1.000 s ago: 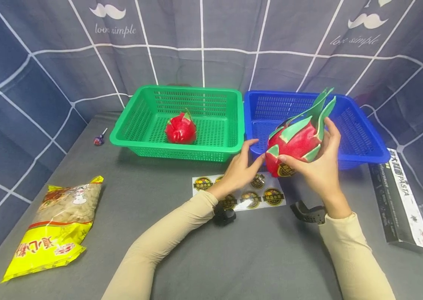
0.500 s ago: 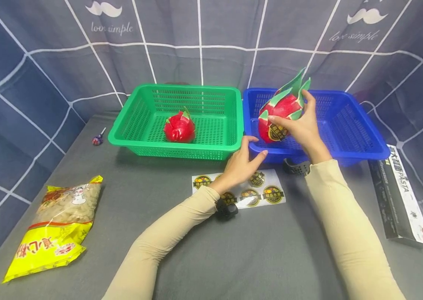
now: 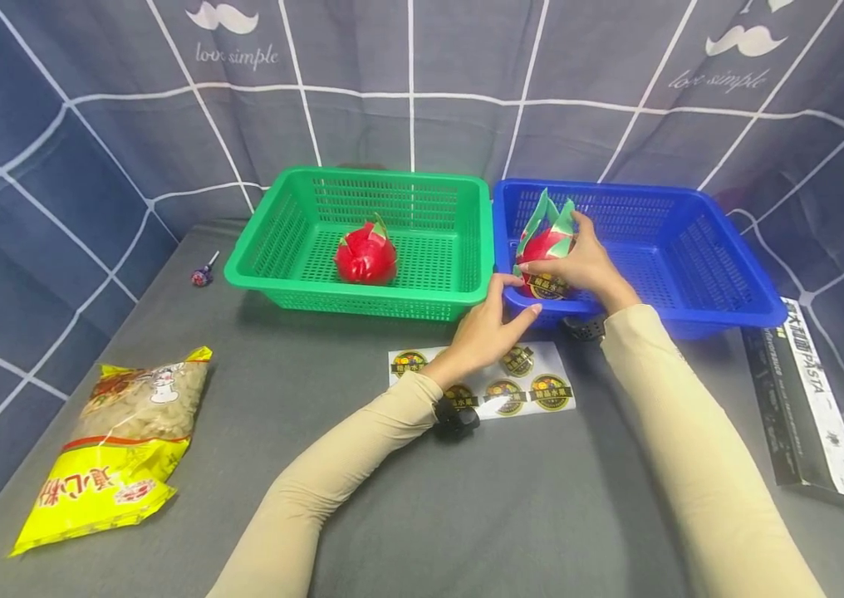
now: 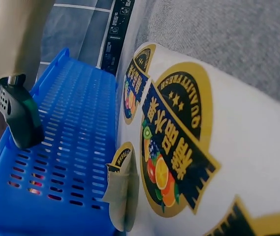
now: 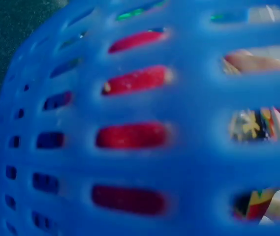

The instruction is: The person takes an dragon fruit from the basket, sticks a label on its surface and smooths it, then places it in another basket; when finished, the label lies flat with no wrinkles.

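In the head view my right hand [image 3: 579,264] grips a large dragon fruit [image 3: 542,247] inside the left end of the blue basket [image 3: 721,309]. The fruit is red with upright green leaf tips and bears a round black-and-gold sticker [image 3: 547,286]. Through the basket's slots, the right wrist view shows red skin of the dragon fruit [image 5: 132,135]. My left hand [image 3: 482,332] rests at the basket's front left corner, fingertips by the rim and thumb extended. Below it lies a sheet of round stickers [image 3: 552,365]; one sticker [image 4: 125,191] is partly lifted in the left wrist view.
A green basket [image 3: 362,306] stands left of the blue one, with a smaller red dragon fruit [image 3: 366,256] inside. Farther left are a lollipop [image 3: 203,276] and a yellow bag of pasta [image 3: 115,448]. A long pasta box [image 3: 811,407] lies at the right. Checked cloth hangs behind.
My right hand has carried the dragon fruit left and down into the blue basket. The fruit has come away from my left hand, which stays at the basket's corner.
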The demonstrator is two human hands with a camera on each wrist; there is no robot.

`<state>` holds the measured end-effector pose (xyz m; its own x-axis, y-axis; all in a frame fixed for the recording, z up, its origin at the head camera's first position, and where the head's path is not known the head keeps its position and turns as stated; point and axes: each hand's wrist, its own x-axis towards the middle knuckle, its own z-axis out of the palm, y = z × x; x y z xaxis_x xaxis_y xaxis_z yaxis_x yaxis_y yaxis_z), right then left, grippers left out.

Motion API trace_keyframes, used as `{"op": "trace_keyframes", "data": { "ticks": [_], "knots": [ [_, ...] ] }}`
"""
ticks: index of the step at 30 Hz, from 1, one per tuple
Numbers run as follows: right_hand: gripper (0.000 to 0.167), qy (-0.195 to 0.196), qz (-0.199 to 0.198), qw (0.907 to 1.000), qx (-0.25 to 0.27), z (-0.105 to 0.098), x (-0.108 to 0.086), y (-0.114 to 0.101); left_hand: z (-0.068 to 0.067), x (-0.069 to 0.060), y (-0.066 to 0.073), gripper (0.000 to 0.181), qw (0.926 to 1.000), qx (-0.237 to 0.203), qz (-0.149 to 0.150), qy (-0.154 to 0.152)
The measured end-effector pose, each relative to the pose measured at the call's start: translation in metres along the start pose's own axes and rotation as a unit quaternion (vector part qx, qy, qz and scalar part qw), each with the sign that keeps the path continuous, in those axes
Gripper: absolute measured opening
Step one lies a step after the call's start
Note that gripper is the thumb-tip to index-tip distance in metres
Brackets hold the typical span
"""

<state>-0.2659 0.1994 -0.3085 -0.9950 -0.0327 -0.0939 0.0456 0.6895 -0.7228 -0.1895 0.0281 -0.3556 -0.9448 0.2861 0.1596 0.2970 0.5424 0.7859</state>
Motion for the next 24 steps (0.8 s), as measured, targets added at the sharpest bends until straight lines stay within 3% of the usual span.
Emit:
{"op": "trace_keyframes", "data": {
  "ticks": [5,16,24],
  "knots": [
    [0.12,-0.021,0.006,0.9997,-0.011,0.0023,0.0017,-0.0003,-0.0002,-0.0003,-0.0001,0.045,1.0,0.0,0.002,-0.001],
    [0.094,-0.06,-0.031,0.9976,-0.014,0.0021,0.0016,0.0023,-0.0012,-0.001,-0.0012,0.047,1.0,0.003,0.004,0.002],
    [0.08,-0.025,-0.033,0.9986,-0.032,-0.0013,0.0039,0.0029,0.0001,-0.0011,-0.0029,0.05,1.0,-0.005,-0.002,0.002]
  ]
}}
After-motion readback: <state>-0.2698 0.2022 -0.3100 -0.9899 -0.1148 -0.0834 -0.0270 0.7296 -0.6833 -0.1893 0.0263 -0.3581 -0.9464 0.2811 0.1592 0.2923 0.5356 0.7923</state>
